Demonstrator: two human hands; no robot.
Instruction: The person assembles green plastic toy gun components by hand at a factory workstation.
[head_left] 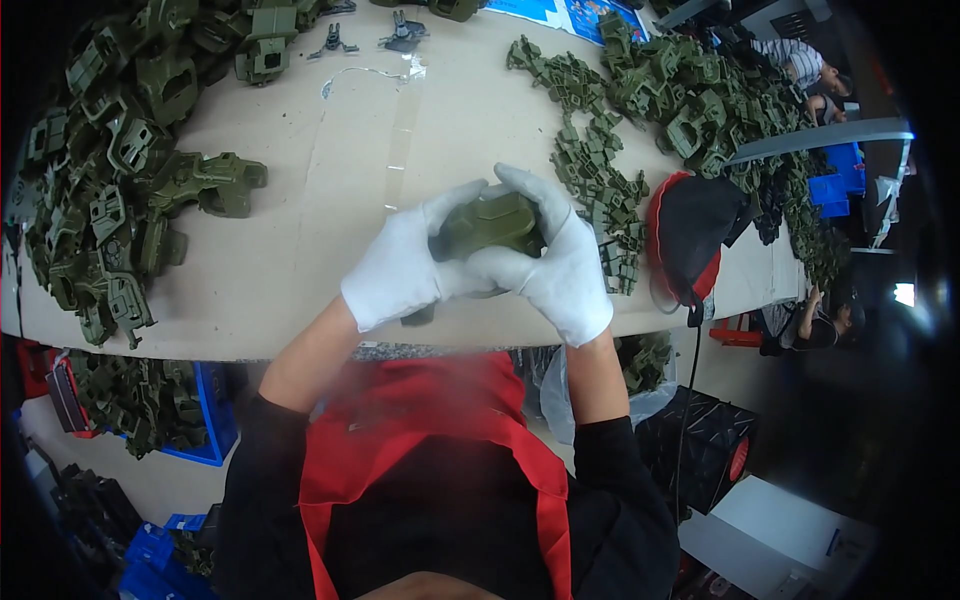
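Note:
Between my two white-gloved hands is an olive-green moulded plastic part [490,222], shaped like a toy vehicle body. My left hand [405,262] grips its left side, with the thumb along the near edge. Around the right side curl the fingers of my right hand [562,268]. The gloves cover much of the part's sides and underside. It is held above the tan tabletop [290,200], near the front edge. A small dark green piece [417,316] shows just below the left glove.
A heap of green toy vehicle parts [165,85] covers the table's left. Smaller green pieces [600,160] and a larger pile [680,95] lie to the right, beside a black-and-red cloth item [695,235]. Below the left edge stands a blue crate [213,410]. Other people [795,60] sit far right.

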